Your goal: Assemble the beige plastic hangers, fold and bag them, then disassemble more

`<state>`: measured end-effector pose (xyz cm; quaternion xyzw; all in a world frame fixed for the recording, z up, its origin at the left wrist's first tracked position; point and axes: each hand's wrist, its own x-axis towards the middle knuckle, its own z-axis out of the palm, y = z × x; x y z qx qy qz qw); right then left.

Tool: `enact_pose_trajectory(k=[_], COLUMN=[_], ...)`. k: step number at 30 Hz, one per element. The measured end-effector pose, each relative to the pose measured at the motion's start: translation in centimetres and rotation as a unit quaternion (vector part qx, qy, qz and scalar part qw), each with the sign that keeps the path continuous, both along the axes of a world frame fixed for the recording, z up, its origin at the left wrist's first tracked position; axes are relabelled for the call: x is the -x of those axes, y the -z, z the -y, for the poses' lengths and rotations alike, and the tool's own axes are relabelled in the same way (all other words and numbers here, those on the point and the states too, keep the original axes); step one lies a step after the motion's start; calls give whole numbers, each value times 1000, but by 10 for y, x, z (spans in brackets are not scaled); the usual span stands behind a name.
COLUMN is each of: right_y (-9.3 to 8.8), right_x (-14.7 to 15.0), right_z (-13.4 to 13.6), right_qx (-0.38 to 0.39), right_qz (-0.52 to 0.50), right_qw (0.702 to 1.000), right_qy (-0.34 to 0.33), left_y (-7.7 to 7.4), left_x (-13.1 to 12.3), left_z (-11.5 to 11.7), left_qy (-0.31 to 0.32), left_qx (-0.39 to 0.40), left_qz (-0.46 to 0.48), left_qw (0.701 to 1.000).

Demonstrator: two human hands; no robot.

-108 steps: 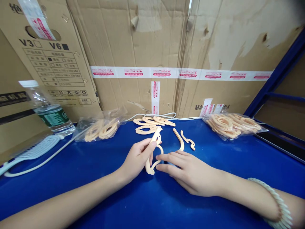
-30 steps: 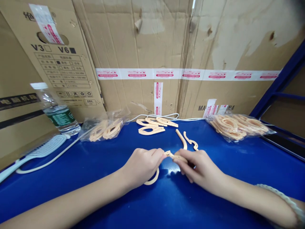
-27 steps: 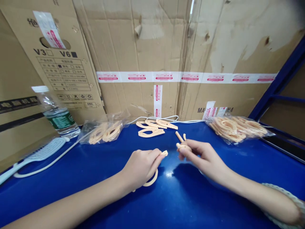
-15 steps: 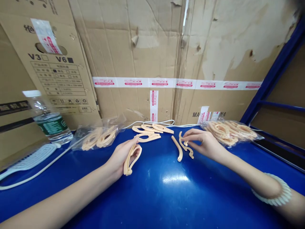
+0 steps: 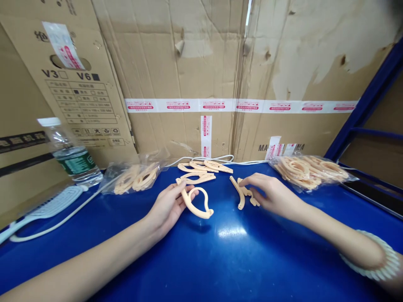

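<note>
My left hand (image 5: 168, 205) grips a peach plastic piece (image 5: 195, 209), a curved arm with a loop, by its upper end, above the blue table (image 5: 189, 268). On the right, my right hand (image 5: 272, 195) is over some small peach parts (image 5: 246, 191), its fingertips at their upper end; whether it pinches one is hard to tell. Just left of those parts lies a loose curved peach arm (image 5: 237, 193). Several similar looped pieces (image 5: 203, 167) lie flat in a group at the back middle, the nearest one (image 5: 197, 179) just beyond my left fingers.
Clear bags of peach pieces lie at the back left (image 5: 137, 178) and back right (image 5: 311, 170). A water bottle (image 5: 74, 161) and a pale hairbrush (image 5: 53, 207) are at the left. White cable runs before cardboard (image 5: 182, 75); a blue frame (image 5: 365, 100) stands right.
The piece in my left hand has turned, its loop now facing the camera and its lower end swung right. My right hand has moved slightly, and the small parts under it have shifted.
</note>
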<state>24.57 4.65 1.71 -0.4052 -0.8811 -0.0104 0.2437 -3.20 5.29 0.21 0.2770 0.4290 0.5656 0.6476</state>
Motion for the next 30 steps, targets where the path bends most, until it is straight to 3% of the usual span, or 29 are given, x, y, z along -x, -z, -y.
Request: enact_pose_trajectory(k=[2, 3, 5, 9, 12, 17, 26, 28, 30], right_y=[1, 2, 6, 17, 21, 20, 23, 23, 23], right_x=[18, 27, 42, 54, 51, 47, 48, 47, 46], right_z=[17, 26, 40, 47, 43, 42, 41, 40, 40], right_qx=[-21, -28, -31, -86, -123, -130, -87, -85, -87], right_qz=[-20, 5, 63, 116, 101, 89, 54, 41, 33], right_qw=[997, 992, 983, 972, 969, 967, 987, 988, 989], right_qy=[-67, -122, -167, -187, -188, -198, -125, -118, -117], left_y=[0, 1, 1, 4, 7, 8, 16, 18, 18], left_x=[-5, -8, -13, -15, -12, -10, -8, -7, -4], left_z=[8, 13, 21, 28, 27, 25, 18, 16, 17], left_qy=[22, 33, 60, 136, 154, 116, 28, -25, -82], left_qx=[-5, -5, -13, -102, -177, -212, -201, -254, -338], left_qz=[5, 6, 4, -34, -105, -170, -179, -242, -352], left_qw=[1000, 999, 998, 985, 966, 955, 963, 936, 869])
